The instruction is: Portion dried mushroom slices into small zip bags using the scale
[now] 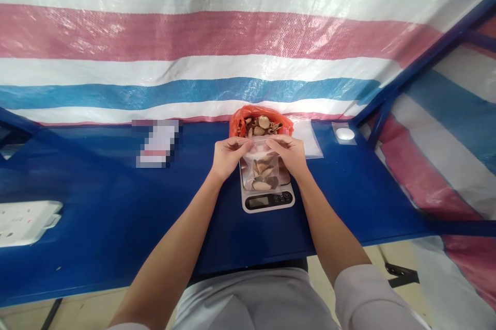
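Observation:
Between my hands is a clear zip bag (pixel 265 169) with several dried brownish slices in its lower part. My left hand (pixel 229 155) pinches the bag's top edge at the left, and my right hand (pixel 289 153) pinches the same edge at the right. Below the bag lies a white digital kitchen scale (pixel 267 207), its dark display and buttons facing me. I cannot tell whether the bag touches the weighing plate. Just behind my fingers stands an open red plastic bag (pixel 241 113) filled with more dried pieces.
Clear flat plastic bags (pixel 313 141) lie right of the red bag. A small packet with a white round item (pixel 344 134) sits at the back right. A blurred-out object (pixel 158 144) and a white power strip (pixel 29 221) are on the left of the blue table (pixel 116 226). A striped tarp (pixel 194 35) hangs behind.

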A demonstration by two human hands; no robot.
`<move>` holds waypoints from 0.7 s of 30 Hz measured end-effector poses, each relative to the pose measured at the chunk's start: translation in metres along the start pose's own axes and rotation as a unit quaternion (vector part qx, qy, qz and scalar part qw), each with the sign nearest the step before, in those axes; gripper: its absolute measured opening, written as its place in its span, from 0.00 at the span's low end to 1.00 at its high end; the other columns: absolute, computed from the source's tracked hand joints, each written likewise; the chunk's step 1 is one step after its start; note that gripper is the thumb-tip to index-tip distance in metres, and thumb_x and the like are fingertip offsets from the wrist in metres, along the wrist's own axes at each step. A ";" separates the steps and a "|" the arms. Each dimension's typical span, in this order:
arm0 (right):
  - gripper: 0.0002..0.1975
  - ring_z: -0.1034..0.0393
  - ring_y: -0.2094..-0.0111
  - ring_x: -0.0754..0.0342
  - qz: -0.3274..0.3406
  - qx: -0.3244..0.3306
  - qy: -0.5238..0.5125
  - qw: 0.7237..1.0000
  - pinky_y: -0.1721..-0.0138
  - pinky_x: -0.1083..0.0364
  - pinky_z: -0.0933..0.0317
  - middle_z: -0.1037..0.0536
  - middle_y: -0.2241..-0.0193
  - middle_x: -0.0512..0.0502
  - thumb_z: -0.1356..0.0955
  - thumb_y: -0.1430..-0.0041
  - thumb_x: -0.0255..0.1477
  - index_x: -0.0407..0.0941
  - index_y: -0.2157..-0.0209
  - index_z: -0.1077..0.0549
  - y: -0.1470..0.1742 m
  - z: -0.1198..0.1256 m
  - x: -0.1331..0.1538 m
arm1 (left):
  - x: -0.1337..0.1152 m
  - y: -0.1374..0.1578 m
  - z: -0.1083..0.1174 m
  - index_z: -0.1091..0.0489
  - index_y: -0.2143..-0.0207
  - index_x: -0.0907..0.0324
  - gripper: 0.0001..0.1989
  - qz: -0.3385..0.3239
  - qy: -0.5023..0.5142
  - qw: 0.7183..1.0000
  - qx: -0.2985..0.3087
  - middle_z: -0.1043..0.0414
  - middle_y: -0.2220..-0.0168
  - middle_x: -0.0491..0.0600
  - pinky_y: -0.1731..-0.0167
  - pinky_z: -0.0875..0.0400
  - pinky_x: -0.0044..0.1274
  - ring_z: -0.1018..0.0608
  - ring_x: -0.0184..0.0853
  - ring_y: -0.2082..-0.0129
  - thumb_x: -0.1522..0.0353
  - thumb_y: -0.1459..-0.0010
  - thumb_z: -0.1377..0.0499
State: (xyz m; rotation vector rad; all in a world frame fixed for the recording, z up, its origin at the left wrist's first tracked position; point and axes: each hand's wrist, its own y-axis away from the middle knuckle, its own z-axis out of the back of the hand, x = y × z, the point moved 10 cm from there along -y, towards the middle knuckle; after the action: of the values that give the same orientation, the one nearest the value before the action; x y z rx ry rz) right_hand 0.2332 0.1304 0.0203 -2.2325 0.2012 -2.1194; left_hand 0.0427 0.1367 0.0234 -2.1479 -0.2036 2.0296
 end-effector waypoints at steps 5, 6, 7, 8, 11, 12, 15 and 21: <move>0.18 0.23 0.71 0.51 0.004 0.007 0.005 1.000 0.68 0.52 0.25 0.18 0.74 0.48 0.24 0.54 0.45 0.45 0.68 0.19 0.000 -0.001 -0.004 | -0.003 0.002 -0.001 0.19 0.73 0.60 0.17 -0.003 -0.022 1.000 -0.008 0.19 0.73 0.51 0.69 0.25 0.26 0.20 0.37 0.73 0.54 0.54 0.28; 0.18 0.23 0.71 0.51 0.005 0.006 0.003 1.000 0.68 0.52 0.25 0.19 0.75 0.49 0.23 0.54 0.45 0.45 0.68 0.19 0.000 0.000 -0.004 | -0.002 0.002 -0.001 0.19 0.73 0.60 0.18 0.001 -0.020 1.000 -0.009 0.19 0.73 0.51 0.69 0.25 0.26 0.20 0.37 0.73 0.54 0.54 0.28; 0.18 0.23 0.72 0.52 0.007 0.004 0.002 1.000 0.68 0.52 0.25 0.19 0.75 0.49 0.23 0.54 0.45 0.45 0.69 0.20 0.000 0.000 -0.003 | -0.001 0.002 0.000 0.19 0.72 0.60 0.18 0.003 -0.017 1.000 -0.011 0.19 0.72 0.51 0.69 0.25 0.25 0.20 0.36 0.73 0.54 0.55 0.28; 0.18 0.23 0.72 0.52 0.010 -0.001 0.000 1.000 0.68 0.52 0.25 0.19 0.76 0.50 0.23 0.55 0.45 0.45 0.69 0.20 0.000 0.001 -0.002 | 0.001 0.001 0.001 0.18 0.72 0.60 0.18 0.006 -0.012 1.000 -0.014 0.19 0.72 0.51 0.70 0.25 0.25 0.20 0.36 0.73 0.54 0.55 0.28; 0.17 0.25 0.75 0.54 0.014 -0.019 -0.010 1.000 0.69 0.53 0.25 0.21 0.78 0.51 0.23 0.56 0.44 0.45 0.71 0.20 0.000 0.004 0.002 | 0.006 0.000 0.005 0.18 0.71 0.60 0.17 0.010 -0.002 1.000 -0.020 0.19 0.71 0.50 0.70 0.25 0.25 0.21 0.35 0.73 0.54 0.54 0.28; 0.17 0.25 0.75 0.54 0.012 -0.022 -0.015 1.000 0.69 0.53 0.25 0.21 0.78 0.51 0.23 0.56 0.44 0.45 0.71 0.20 0.000 0.005 0.003 | 0.007 -0.001 0.006 0.18 0.71 0.60 0.17 0.010 0.002 1.000 -0.019 0.19 0.72 0.50 0.69 0.25 0.25 0.21 0.35 0.73 0.55 0.54 0.28; 0.18 0.24 0.73 0.53 0.001 -0.019 -0.023 1.000 0.69 0.53 0.25 0.20 0.76 0.51 0.22 0.57 0.44 0.45 0.71 0.19 0.001 0.003 0.004 | 0.007 -0.001 0.008 0.19 0.72 0.59 0.15 -0.001 0.009 1.000 -0.018 0.19 0.72 0.50 0.68 0.25 0.25 0.21 0.35 0.73 0.56 0.53 0.28; 0.16 0.22 0.69 0.50 0.009 0.005 0.010 1.000 0.67 0.52 0.24 0.18 0.72 0.49 0.23 0.55 0.44 0.46 0.69 0.18 0.002 -0.002 0.005 | 0.002 0.003 0.003 0.18 0.73 0.58 0.13 -0.018 0.004 1.000 0.000 0.19 0.73 0.49 0.67 0.24 0.25 0.20 0.35 0.72 0.57 0.52 0.28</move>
State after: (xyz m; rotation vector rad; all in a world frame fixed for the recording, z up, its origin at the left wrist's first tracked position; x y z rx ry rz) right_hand 0.2316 0.1281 0.0247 -2.1960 0.2116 -2.1309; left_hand 0.0402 0.1347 0.0208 -2.1360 -0.2394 2.0017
